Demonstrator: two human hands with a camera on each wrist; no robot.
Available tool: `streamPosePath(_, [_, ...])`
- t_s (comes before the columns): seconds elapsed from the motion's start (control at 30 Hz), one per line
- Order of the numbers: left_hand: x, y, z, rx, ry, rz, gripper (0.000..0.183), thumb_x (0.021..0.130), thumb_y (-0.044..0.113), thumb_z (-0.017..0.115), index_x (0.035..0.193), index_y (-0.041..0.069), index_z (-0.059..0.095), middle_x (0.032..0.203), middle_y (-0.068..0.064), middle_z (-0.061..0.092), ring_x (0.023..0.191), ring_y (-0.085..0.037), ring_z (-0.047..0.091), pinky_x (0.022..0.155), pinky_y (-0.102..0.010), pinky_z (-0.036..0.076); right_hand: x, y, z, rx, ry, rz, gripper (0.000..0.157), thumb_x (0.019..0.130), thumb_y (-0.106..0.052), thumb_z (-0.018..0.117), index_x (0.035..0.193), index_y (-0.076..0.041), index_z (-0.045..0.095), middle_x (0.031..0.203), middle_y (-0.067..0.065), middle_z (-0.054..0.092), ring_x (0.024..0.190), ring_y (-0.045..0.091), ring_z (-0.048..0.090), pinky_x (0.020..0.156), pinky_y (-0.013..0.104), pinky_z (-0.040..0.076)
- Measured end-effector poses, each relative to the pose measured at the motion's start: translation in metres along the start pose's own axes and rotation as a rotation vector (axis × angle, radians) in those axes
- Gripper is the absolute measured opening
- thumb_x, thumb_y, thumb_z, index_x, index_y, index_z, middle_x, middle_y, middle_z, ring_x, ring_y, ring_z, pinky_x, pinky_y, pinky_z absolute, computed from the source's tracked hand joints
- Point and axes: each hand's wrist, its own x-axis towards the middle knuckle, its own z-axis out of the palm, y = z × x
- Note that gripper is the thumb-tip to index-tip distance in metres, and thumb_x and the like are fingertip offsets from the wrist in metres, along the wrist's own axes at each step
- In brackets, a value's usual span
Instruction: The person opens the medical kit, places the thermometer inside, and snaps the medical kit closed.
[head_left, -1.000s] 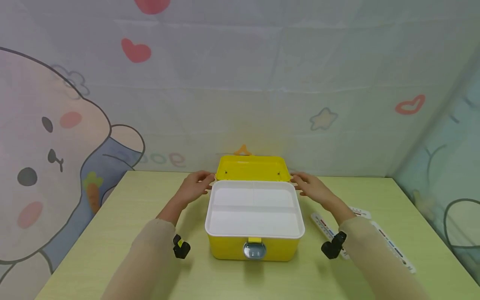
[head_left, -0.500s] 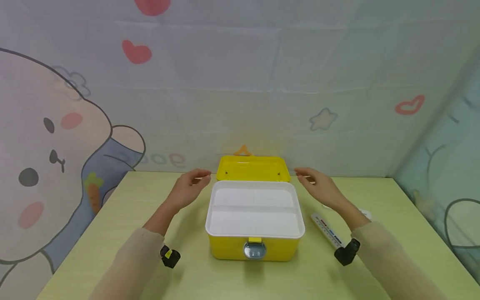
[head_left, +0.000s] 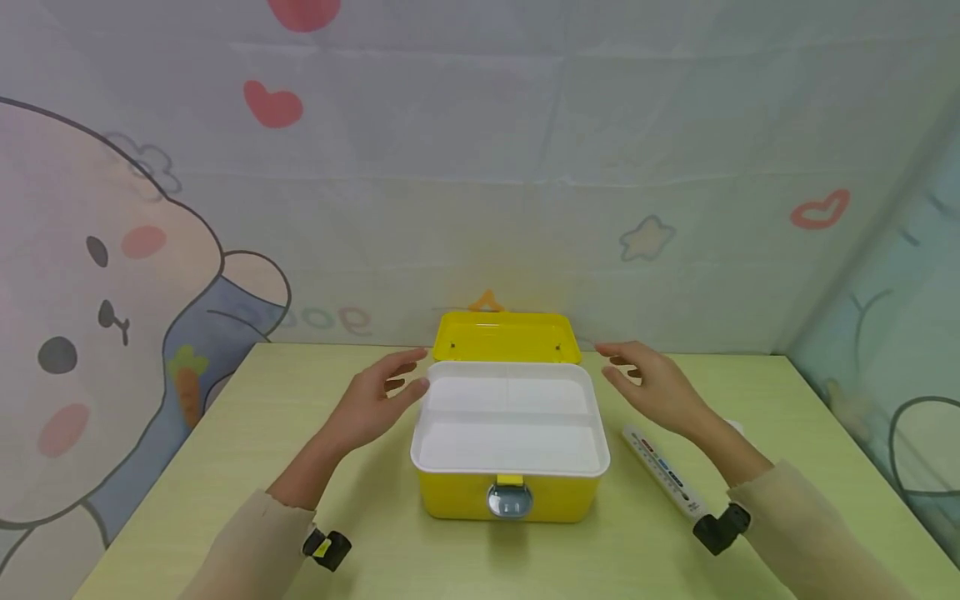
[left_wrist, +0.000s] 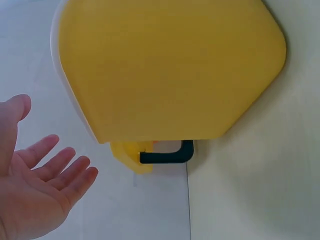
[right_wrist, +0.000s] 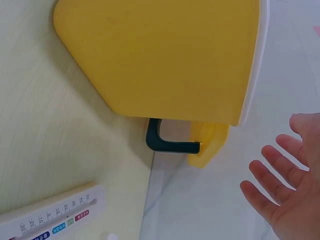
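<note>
A yellow box (head_left: 510, 500) stands on the table with its yellow lid (head_left: 506, 337) tipped back behind it. A white tray (head_left: 513, 446) with a divider fills its top, and a round clear latch (head_left: 510, 501) hangs at the front. My left hand (head_left: 371, 404) hovers at the tray's left rear corner, fingers spread and holding nothing. On the other side my right hand (head_left: 660, 387) is apart from the box, its fingers also loose. The wrist views show the yellow side walls and a dark green handle (left_wrist: 167, 157) behind the box.
A white strip thermometer (head_left: 663, 471) lies on the table right of the box, partly covered by the right wrist's camera (head_left: 720, 529). A white piece (head_left: 735, 426) peeks out behind the right forearm. A printed cloth (head_left: 525, 167) hangs behind the table.
Both hands have left the sides of the lid and drawn outward and back toward me, fingers opening. The box and its raised lid have stayed in place.
</note>
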Motion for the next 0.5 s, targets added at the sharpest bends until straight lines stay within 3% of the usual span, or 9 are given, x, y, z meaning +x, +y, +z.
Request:
streamPosePath(0.13, [-0.011,0.005,0.003,-0.004,0.02,0.065,0.054,0.089,0.029,0.061,0.137,0.013,0.042,0.141,-0.005,0.042,0.128,-0.028,0.041,0.1,-0.045,0.038,-0.009,0.0,-0.003,-0.028,0.021,-0.015,0.039,0.094,-0.023,0.054,0.13,-0.009,0.051,0.123,0.009,0.056,0.106,0.027,0.056,0.083,0.047,0.049])
streamPosePath(0.27, [-0.022,0.008,0.007,-0.003,0.032,0.074,0.058,0.088,0.028,0.063,0.139,0.014,0.039,0.143,-0.003,0.04,0.131,-0.028,0.038,0.103,-0.045,0.036,-0.017,0.001,-0.005,-0.045,0.048,-0.028,0.039,0.092,-0.021,0.056,0.13,-0.009,0.052,0.122,0.009,0.056,0.105,0.028,0.056,0.082,0.046,0.049])
streamPosePath(0.5, [-0.039,0.013,0.015,0.021,0.025,0.016,0.075,0.083,0.037,0.067,0.145,0.019,0.028,0.148,-0.001,0.03,0.134,-0.026,0.032,0.105,-0.047,0.032,-0.03,0.002,-0.012,-0.078,0.097,-0.025,0.04,0.091,-0.017,0.059,0.129,-0.008,0.052,0.122,0.009,0.057,0.104,0.028,0.058,0.08,0.045,0.05])
